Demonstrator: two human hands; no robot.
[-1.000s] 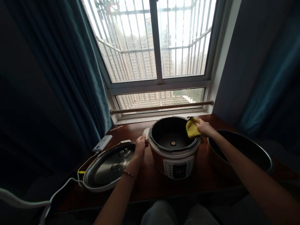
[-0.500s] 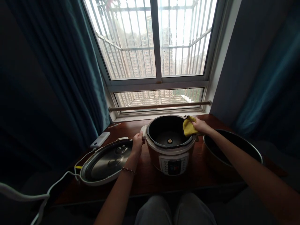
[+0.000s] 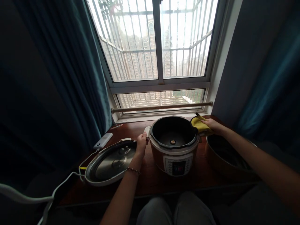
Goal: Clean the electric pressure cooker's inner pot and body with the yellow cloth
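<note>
An electric pressure cooker (image 3: 159, 157) stands without its lid on the wooden table, its dark inside showing a small round fitting at the bottom. My left hand (image 3: 142, 143) is closed on the cooker's white side handle (image 3: 147, 131). In my right hand (image 3: 212, 125) is a yellow cloth (image 3: 200, 123) with a dark edge, held at the cooker's right rim. The cloth partly covers that rim and the right handle. Left of my left wrist, the cooker's lid (image 3: 110, 162) lies with its metal underside up. A large dark inner pot (image 3: 215, 159) stands on the right, partly behind my right forearm.
A white power bank (image 3: 103, 141) with a white cable (image 3: 63, 182) lies at the table's left. The table (image 3: 150, 184) ends close to my knees (image 3: 173, 209). Behind it is a barred window with a rail (image 3: 161, 107), and blue curtains (image 3: 77, 78) hang at the sides.
My right hand has moved the cloth rightward, from inside the cooker's rim to its outer right side. My left hand keeps its hold on the handle. The view has shifted slightly.
</note>
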